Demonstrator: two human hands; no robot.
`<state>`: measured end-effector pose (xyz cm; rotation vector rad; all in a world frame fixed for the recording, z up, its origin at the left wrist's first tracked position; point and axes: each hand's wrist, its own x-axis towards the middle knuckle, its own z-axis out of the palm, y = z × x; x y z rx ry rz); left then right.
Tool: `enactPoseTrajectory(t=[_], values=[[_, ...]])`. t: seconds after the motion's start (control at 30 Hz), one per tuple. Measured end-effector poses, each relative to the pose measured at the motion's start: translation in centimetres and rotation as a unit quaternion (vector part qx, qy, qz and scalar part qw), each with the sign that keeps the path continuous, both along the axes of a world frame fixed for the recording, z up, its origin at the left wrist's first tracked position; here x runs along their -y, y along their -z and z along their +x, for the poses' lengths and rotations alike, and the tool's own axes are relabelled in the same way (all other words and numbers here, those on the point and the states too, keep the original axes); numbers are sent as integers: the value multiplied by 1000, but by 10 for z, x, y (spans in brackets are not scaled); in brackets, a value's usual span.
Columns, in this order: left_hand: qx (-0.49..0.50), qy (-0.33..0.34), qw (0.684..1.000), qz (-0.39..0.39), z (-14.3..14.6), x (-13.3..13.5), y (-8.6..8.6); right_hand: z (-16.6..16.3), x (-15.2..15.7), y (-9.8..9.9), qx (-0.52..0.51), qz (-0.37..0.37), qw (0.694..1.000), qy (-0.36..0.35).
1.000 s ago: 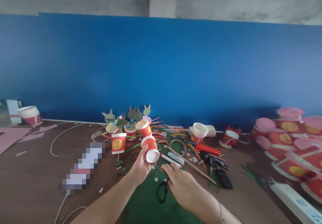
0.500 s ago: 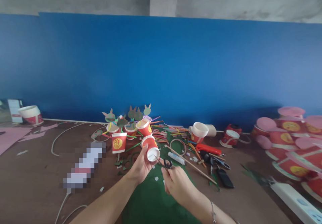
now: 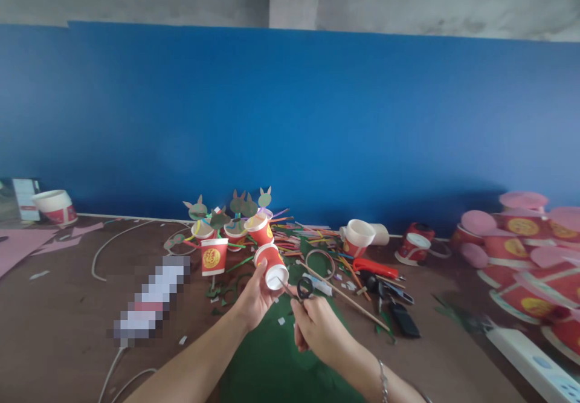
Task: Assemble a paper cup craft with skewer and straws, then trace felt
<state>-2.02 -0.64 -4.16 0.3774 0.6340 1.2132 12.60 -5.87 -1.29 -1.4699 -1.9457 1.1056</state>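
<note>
My left hand (image 3: 254, 299) is wrapped round a red paper cup (image 3: 268, 259), tilted so its white bottom faces me. My right hand (image 3: 315, 324) grips a pair of scissors (image 3: 304, 288) by the black handles. The tip of the scissors is at the cup's white bottom; whether it has gone through I cannot tell. Just behind stands another red paper cup (image 3: 257, 230). To the left is a red cup with a gold emblem (image 3: 214, 258), near several cups that carry green paper animal heads (image 3: 198, 211).
Coloured sticks (image 3: 308, 234) lie behind my hands, with a wooden rod (image 3: 351, 300), a glue tube (image 3: 317, 284) and a red-handled tool (image 3: 376, 267) to the right. Stacked red cups with pink discs (image 3: 516, 243) and a white power strip (image 3: 534, 361) stand far right. Green paper (image 3: 272, 367) lies below.
My right hand has turned slightly and the scissor handles have shifted a little up and to the right. The left hand and its cup have hardly moved.
</note>
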Motion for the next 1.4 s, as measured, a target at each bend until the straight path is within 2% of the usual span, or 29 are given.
enactPoseTrajectory(t=[0.3, 0.37, 0.43, 0.53, 0.63, 0.7, 0.77, 0.83, 0.87, 0.93, 0.97, 1.03, 1.07, 1.13, 1.2, 1.23, 1.27, 1.33, 1.4], values=[[-8, 2, 1000, -3, -1, -1, 4, -1, -1, -3, 1, 2, 1000, 7], [-17, 10, 1000, 2, -1, -1, 3, -1, 0, -5, 39, 43, 998, 6], [-27, 7, 1000, 11, -1, 0, 2, 0, 1, -6, 125, 129, 984, 5], [-45, -4, 999, 27, 0, 2, 0, 1, 3, -5, 281, 227, 932, -11], [-60, -4, 998, 36, 2, 4, -2, 3, 5, -2, 362, 251, 898, -22], [-66, -7, 997, 33, 2, 4, -2, 4, 4, -1, 333, 251, 909, -16], [-71, -19, 997, 23, 2, 3, -2, 4, 2, -3, 229, 200, 953, -5], [-71, -34, 997, 18, 2, 3, -2, 4, -3, -6, 68, 73, 995, 9], [-70, -40, 997, 19, 2, 3, -2, 4, -5, -7, -20, -5, 1000, 14], [-70, -46, 996, 26, 1, 2, -3, 4, -10, -10, -173, -140, 975, 22], [-71, -49, 996, 29, 1, 2, -2, 4, -12, -12, -232, -182, 955, 30], [-75, -57, 995, 30, 1, 2, -2, 5, -15, -13, -301, -224, 926, 41], [-76, -58, 995, 31, 1, 1, -1, 5, -16, -14, -306, -228, 923, 40], [-75, -54, 995, 36, 1, 1, 0, 6, -14, -13, -248, -197, 948, 31], [-73, -50, 995, 45, 1, 1, 0, 6, -10, -10, -105, -92, 990, 16], [-73, -52, 995, 51, 1, 1, 0, 6, -8, -8, -12, -16, 1000, 10], [-75, -56, 994, 58, 1, 2, 0, 6, -5, -6, 80, 63, 995, 6], [-82, -60, 993, 67, 2, 3, 0, 5, -1, -3, 219, 180, 959, -3], [-87, -62, 992, 69, 3, 3, -1, 4, 1, -2, 250, 209, 945, -3]])
